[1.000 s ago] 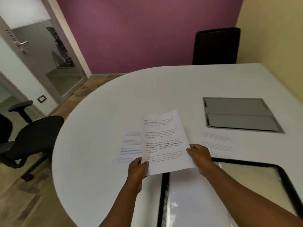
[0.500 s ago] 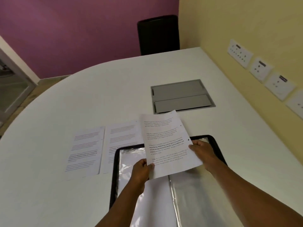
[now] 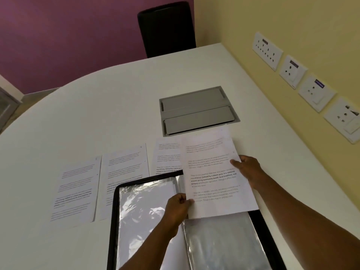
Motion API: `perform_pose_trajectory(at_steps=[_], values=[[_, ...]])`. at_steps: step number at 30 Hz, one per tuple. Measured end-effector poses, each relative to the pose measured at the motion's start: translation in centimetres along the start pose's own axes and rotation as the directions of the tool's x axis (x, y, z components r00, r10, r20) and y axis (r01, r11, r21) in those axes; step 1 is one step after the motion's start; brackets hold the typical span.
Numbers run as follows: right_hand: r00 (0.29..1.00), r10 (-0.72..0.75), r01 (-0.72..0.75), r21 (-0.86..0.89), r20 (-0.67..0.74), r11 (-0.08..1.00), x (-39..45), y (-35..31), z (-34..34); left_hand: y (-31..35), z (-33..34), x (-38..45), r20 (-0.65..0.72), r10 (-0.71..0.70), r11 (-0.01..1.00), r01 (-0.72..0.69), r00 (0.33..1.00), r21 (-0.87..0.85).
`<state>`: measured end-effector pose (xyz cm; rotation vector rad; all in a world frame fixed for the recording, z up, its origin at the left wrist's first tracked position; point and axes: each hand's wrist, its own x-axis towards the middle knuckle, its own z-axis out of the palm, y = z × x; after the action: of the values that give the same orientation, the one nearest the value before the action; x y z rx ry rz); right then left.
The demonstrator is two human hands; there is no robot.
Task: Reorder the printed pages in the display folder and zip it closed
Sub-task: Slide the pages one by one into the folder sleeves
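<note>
A printed page point(image 3: 212, 172) is held over the right half of the open display folder point(image 3: 114, 221), which has a black zip border and shiny clear sleeves. My left hand point(image 3: 178, 209) pinches the page's lower left edge. My right hand point(image 3: 248, 167) grips its right edge. Three more printed pages lie flat on the white table beyond the folder: one at the left point(image 3: 76, 191), one in the middle point(image 3: 124, 168), and one point(image 3: 167, 156) partly covered by the held page.
A grey metal cable hatch point(image 3: 196, 111) is set into the table point(image 3: 97, 104) behind the pages. A black chair point(image 3: 165, 26) stands at the far edge. Wall sockets point(image 3: 303, 75) line the yellow wall on the right.
The view has swung right and down. The held page has moved right and a little away, now over the folder's right half, still held by both hands.
</note>
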<state>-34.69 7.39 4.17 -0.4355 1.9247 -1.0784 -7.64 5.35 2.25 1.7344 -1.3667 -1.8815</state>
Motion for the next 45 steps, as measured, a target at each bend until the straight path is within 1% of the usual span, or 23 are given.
perform_pose_trajectory(at_steps=[1,2,3,4,5,7,9,11,14,16,17,20,22,23,26,28,30,35,37,41,45], values=[[0.999,-0.022,0.022,0.003,-0.027,1.000,0.4,-0.5,-0.2,0.3,0.2,0.4,-0.032,0.039,0.998,-0.037,0.999,0.056],[0.997,-0.046,0.047,0.013,-0.062,0.999,0.9,-1.0,-0.4,0.6,0.3,0.8,-0.073,0.099,0.983,-0.087,0.992,0.160],[0.992,-0.068,0.073,0.039,-0.102,0.997,1.3,-1.6,-0.6,0.9,0.4,1.3,-0.104,0.173,0.945,-0.136,0.979,0.298],[0.986,-0.085,0.097,0.078,-0.142,0.992,1.9,-2.2,-0.8,1.4,0.5,1.7,-0.114,0.257,0.877,-0.182,0.960,0.445],[0.980,-0.091,0.114,0.119,-0.179,0.986,2.5,-2.7,-1.0,1.7,0.6,2.2,-0.096,0.337,0.791,-0.227,0.937,0.568],[0.971,-0.080,0.128,0.208,-0.225,0.970,3.6,-3.5,-1.4,2.3,0.9,3.4,-0.014,0.433,0.632,-0.293,0.901,0.717],[0.967,-0.055,0.131,0.303,-0.247,0.944,4.5,-4.2,-1.7,3.0,1.4,4.6,0.077,0.454,0.488,-0.320,0.888,0.812],[0.962,-0.048,0.142,0.342,-0.268,0.929,5.3,-5.0,-2.0,3.4,1.8,6.2,0.180,0.450,0.317,-0.345,0.874,0.883],[0.959,-0.036,0.146,0.381,-0.282,0.913,6.6,-5.8,-2.3,4.0,2.4,7.4,0.237,0.423,0.146,-0.324,0.875,0.935],[0.956,-0.024,0.144,0.397,-0.292,0.907,7.2,-6.0,-2.5,4.0,2.6,7.5,0.296,0.471,0.038,-0.355,0.831,0.934],[0.955,-0.018,0.142,0.402,-0.297,0.905,7.4,-6.1,-2.5,3.8,2.6,7.6,0.326,0.453,-0.001,-0.366,0.830,0.931],[0.951,-0.006,0.139,0.409,-0.308,0.902,8.2,-5.9,-2.8,3.0,2.9,8.7,0.329,0.506,-0.015,-0.373,0.798,0.928],[0.950,0.001,0.136,0.417,-0.312,0.899,8.6,-5.7,-2.8,3.3,3.0,8.9,0.311,0.480,0.007,-0.358,0.820,0.934],[0.949,0.007,0.133,0.421,-0.314,0.897,8.7,-5.5,-2.8,3.4,3.2,9.1,0.318,0.472,0.023,-0.372,0.822,0.928],[0.951,0.013,0.130,0.438,-0.309,0.890,9.2,-5.4,-2.7,4.0,3.4,9.8,0.284,0.453,0.159,-0.390,0.845,0.907],[0.956,0.018,0.126,0.464,-0.293,0.877,9.5,-5.4,-2.6,4.6,3.4,10.3,0.307,0.419,0.219,-0.423,0.855,0.879],[0.959,0.027,0.120,0.488,-0.283,0.864,9.8,-5.4,-2.4,5.3,3.5,10.6,0.347,0.369,0.216,-0.443,0.862,0.870],[0.972,0.071,0.075,0.582,-0.224,0.809,10.5,-4.9,-2.4,6.6,3.6,11.0,0.380,0.225,0.244,-0.429,0.897,0.870],[0.978,0.097,0.046,0.641,-0.185,0.766,10.5,-4.7,-2.3,7.0,3.3,11.1,0.390,0.199,0.242,-0.431,0.899,0.869],[0.987,0.125,-0.005,0.765,-0.099,0.644,10.7,-4.5,-2.1,7.4,2.4,11.5,0.374,0.162,0.281,-0.406,0.913,0.869],[0.986,0.149,-0.035,0.794,-0.071,0.607,10.9,-4.0,-1.8,7.9,1.7,11.7,0.359,0.087,0.235,-0.370,0.929,0.899]])
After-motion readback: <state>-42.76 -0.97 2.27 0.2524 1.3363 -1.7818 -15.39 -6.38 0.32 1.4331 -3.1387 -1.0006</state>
